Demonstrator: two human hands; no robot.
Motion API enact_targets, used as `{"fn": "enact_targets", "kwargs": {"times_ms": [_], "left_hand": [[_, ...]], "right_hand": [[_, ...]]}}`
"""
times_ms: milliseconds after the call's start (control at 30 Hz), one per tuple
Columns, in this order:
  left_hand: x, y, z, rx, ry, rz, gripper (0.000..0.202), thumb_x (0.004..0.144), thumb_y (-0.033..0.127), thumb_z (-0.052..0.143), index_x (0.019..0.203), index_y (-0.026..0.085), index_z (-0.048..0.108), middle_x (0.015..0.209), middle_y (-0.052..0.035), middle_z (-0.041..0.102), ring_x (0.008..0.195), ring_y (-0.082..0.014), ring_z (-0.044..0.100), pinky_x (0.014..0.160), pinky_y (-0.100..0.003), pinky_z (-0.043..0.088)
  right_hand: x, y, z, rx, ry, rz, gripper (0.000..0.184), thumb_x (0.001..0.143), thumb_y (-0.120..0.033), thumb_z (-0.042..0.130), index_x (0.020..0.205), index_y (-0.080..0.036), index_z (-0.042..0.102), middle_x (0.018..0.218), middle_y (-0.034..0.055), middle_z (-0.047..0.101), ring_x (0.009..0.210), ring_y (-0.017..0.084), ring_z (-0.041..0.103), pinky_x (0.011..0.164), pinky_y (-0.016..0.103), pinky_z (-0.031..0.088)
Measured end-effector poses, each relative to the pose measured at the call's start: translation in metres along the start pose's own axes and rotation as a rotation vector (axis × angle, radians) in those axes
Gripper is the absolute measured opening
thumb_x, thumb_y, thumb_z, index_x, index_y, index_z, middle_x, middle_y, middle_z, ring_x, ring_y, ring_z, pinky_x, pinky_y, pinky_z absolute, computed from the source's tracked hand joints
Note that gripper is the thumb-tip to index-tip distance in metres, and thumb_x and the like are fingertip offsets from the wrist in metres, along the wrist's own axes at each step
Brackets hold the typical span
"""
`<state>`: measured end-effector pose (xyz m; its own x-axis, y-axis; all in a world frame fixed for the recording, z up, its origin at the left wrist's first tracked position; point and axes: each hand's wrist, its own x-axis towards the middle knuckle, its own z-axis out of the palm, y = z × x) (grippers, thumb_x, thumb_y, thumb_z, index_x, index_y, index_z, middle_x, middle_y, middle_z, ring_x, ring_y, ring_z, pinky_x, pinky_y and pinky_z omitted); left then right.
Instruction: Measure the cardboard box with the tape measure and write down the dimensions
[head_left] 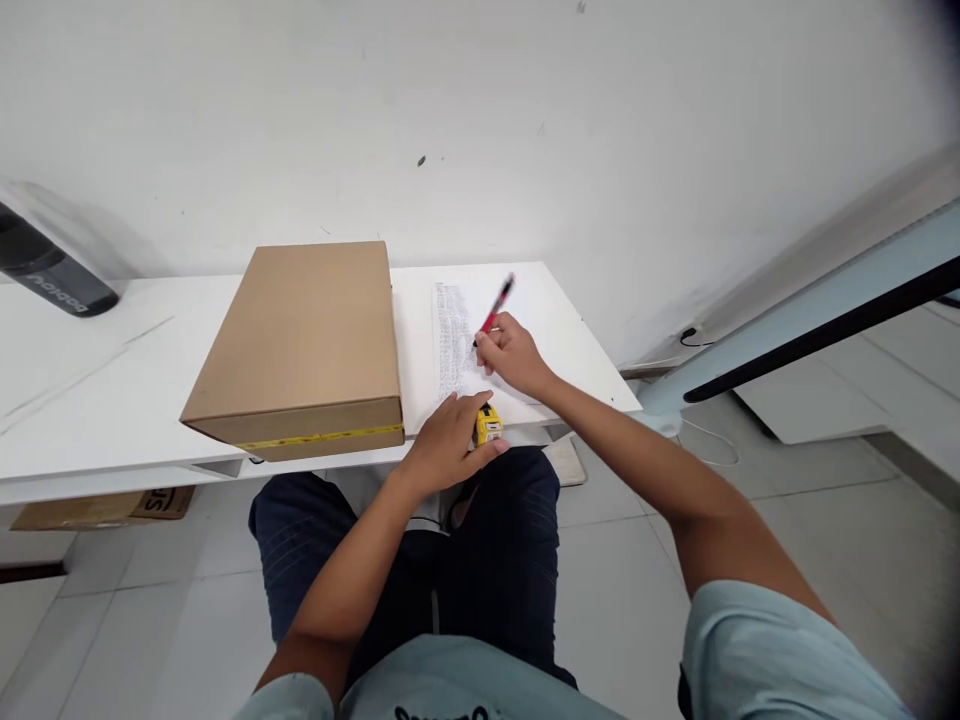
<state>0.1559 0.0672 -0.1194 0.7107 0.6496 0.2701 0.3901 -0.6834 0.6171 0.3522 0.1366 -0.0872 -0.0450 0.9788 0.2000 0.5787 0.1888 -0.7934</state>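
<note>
My right hand (514, 355) is closed around a red and black pen (499, 300), its lower end at a sheet of paper (452, 335). Rows of small handwriting cover the left part of that sheet. At the front edge of the white table (566, 335), my left hand (450, 440) holds a yellow tape measure (488, 425) between thumb and fingers, with its fingertips by the paper's lower edge. Left of the paper sits a closed brown cardboard box (307, 335). A yellow strip with dark marks runs along the box's front side.
A dark bottle (56, 270) stands at the table's far left. Beneath the table on the left lies another cardboard box (105, 508). A pale blue slanted post (810, 320) rises right of the table, with a cable (712, 435) on the floor near it.
</note>
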Motion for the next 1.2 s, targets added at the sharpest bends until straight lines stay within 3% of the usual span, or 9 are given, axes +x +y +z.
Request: {"fn": "enact_targets", "kwargs": {"times_ms": [100, 233, 333, 433, 500, 600, 700, 1200], "left_hand": [[0.0, 0.0, 0.001, -0.012, 0.02, -0.021, 0.069, 0.103, 0.062, 0.047, 0.157, 0.02, 0.037, 0.154, -0.0171, 0.057, 0.145, -0.0334, 0.054, 0.128, -0.06, 0.035], [0.0, 0.0, 0.0, -0.032, 0.012, -0.013, 0.072, 0.104, 0.063, 0.045, 0.158, 0.017, 0.035, 0.156, -0.0188, 0.055, 0.147, -0.0343, 0.052, 0.129, -0.06, 0.035], [0.0, -0.001, 0.001, -0.025, 0.011, -0.024, 0.073, 0.103, 0.063, 0.047, 0.158, 0.016, 0.034, 0.156, -0.02, 0.055, 0.147, -0.0359, 0.053, 0.127, -0.062, 0.036], [0.0, -0.002, 0.002, -0.013, 0.021, -0.041, 0.073, 0.103, 0.063, 0.048, 0.158, 0.018, 0.034, 0.154, -0.0198, 0.057, 0.145, -0.0363, 0.054, 0.125, -0.063, 0.038], [0.001, -0.002, 0.003, -0.01, 0.023, -0.027, 0.073, 0.103, 0.063, 0.048, 0.158, 0.019, 0.034, 0.152, -0.0195, 0.058, 0.144, -0.0356, 0.055, 0.126, -0.064, 0.037], [0.001, -0.003, 0.002, -0.025, 0.02, 0.016, 0.073, 0.103, 0.065, 0.047, 0.157, 0.017, 0.035, 0.153, -0.02, 0.057, 0.144, -0.0347, 0.055, 0.128, -0.065, 0.033], [0.001, -0.003, 0.001, -0.045, 0.015, 0.024, 0.072, 0.103, 0.065, 0.047, 0.155, 0.016, 0.037, 0.152, -0.0211, 0.057, 0.144, -0.0347, 0.055, 0.129, -0.065, 0.033], [0.001, -0.002, 0.002, -0.066, 0.017, 0.03, 0.065, 0.101, 0.058, 0.055, 0.15, 0.018, 0.04, 0.145, -0.018, 0.061, 0.138, -0.0327, 0.059, 0.13, -0.064, 0.031]], "right_hand": [[-0.017, 0.008, 0.007, 0.331, -0.025, 0.034, 0.031, 0.089, -0.047, 0.065, 0.098, -0.027, 0.043, 0.074, -0.0032, 0.07, 0.057, 0.014, 0.059, 0.059, 0.029, 0.048], [-0.018, 0.016, 0.01, 0.367, 0.002, 0.111, 0.031, 0.081, -0.047, 0.076, 0.083, -0.023, 0.056, 0.066, -0.0033, 0.064, 0.058, 0.012, 0.055, 0.058, 0.028, 0.045], [-0.016, 0.018, 0.011, 0.396, 0.022, 0.114, 0.028, 0.076, -0.043, 0.081, 0.085, -0.021, 0.066, 0.071, -0.0015, 0.067, 0.066, 0.014, 0.06, 0.066, 0.03, 0.049], [-0.017, 0.019, 0.011, 0.359, 0.055, 0.06, 0.025, 0.076, -0.04, 0.078, 0.095, -0.022, 0.076, 0.09, 0.0037, 0.075, 0.082, 0.018, 0.066, 0.076, 0.034, 0.053], [-0.017, 0.02, 0.011, 0.295, 0.087, 0.035, 0.021, 0.077, -0.038, 0.075, 0.091, -0.022, 0.079, 0.095, 0.0055, 0.076, 0.083, 0.019, 0.066, 0.076, 0.035, 0.053], [-0.017, 0.022, 0.011, 0.231, 0.092, 0.061, 0.019, 0.078, -0.038, 0.071, 0.076, -0.02, 0.075, 0.076, 0.0035, 0.072, 0.068, 0.017, 0.059, 0.065, 0.034, 0.048], [-0.016, 0.023, 0.012, 0.205, 0.089, 0.069, 0.021, 0.08, -0.038, 0.068, 0.073, -0.019, 0.072, 0.063, -0.0002, 0.064, 0.062, 0.016, 0.055, 0.063, 0.033, 0.044], [-0.016, 0.027, 0.014, 0.194, 0.077, 0.068, 0.018, 0.08, -0.037, 0.065, 0.076, -0.02, 0.069, 0.064, -0.0009, 0.063, 0.062, 0.015, 0.054, 0.062, 0.031, 0.044]]}}
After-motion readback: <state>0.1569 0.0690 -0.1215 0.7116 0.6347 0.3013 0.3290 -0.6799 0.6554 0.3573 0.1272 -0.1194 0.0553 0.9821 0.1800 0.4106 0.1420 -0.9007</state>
